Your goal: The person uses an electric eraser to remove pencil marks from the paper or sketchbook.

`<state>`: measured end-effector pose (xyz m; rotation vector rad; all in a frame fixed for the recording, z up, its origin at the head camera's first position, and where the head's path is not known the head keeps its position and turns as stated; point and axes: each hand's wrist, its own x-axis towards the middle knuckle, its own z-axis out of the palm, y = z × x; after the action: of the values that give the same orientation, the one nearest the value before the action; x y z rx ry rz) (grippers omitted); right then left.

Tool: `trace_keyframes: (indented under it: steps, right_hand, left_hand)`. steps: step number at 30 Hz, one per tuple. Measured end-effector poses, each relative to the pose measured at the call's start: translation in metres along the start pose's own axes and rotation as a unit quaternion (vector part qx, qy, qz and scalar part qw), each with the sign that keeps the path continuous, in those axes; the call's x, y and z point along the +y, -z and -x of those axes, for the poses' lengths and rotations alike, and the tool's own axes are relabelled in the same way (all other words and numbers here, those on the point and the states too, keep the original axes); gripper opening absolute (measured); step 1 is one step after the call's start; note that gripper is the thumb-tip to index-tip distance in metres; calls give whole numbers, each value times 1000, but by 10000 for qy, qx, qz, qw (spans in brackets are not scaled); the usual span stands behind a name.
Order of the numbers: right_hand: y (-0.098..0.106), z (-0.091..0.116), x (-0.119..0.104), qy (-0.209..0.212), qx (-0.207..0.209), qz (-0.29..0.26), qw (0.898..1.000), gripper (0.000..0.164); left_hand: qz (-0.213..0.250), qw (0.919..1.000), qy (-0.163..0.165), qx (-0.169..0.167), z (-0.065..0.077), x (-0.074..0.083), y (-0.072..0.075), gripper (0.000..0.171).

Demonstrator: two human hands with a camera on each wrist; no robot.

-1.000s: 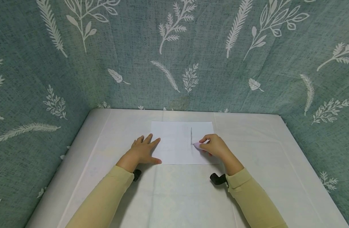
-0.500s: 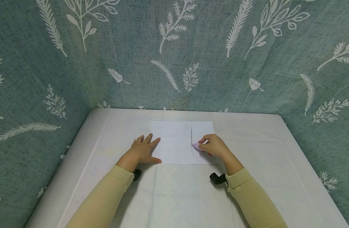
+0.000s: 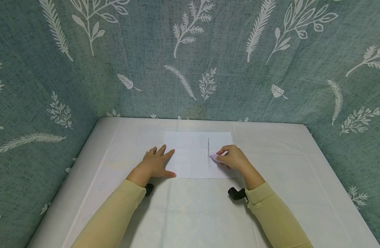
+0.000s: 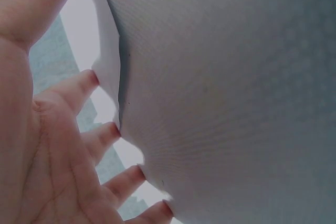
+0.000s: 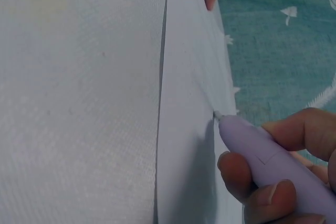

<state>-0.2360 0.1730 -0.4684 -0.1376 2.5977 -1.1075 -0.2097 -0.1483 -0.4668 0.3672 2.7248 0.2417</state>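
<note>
A white sheet of paper (image 3: 190,155) lies flat, with a dark straight line (image 3: 208,147) on its right half. My right hand (image 3: 235,159) pinches a thick lilac pen-shaped tool (image 3: 215,158) between thumb and fingers. The tool's small pale tip meets the paper at the line's near end; in the right wrist view the lilac body (image 5: 273,161) slants to the lower right. I cannot tell its exact kind. My left hand (image 3: 154,164) rests at the paper's left edge with fingers spread, and its fingertips (image 4: 112,129) touch the sheet.
A white cloth-covered table (image 3: 202,213) lies beneath the paper. Teal leaf-patterned fabric (image 3: 146,44) stands behind it and at both sides. A black wrist camera (image 3: 236,193) sits by the right cuff, and another (image 3: 149,189) by the left.
Only slight movement shows: the tool's tip stays near the line's lower end, shifting by a tiny amount. The left hand keeps its place.
</note>
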Motion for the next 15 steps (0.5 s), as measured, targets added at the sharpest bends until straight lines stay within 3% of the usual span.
trace_keyframes:
  steps: [15]
  right_hand:
    - [1, 0, -1, -40, 77, -21, 10000, 19]
  left_hand:
    - [16, 10000, 13, 8, -2, -1, -1, 104]
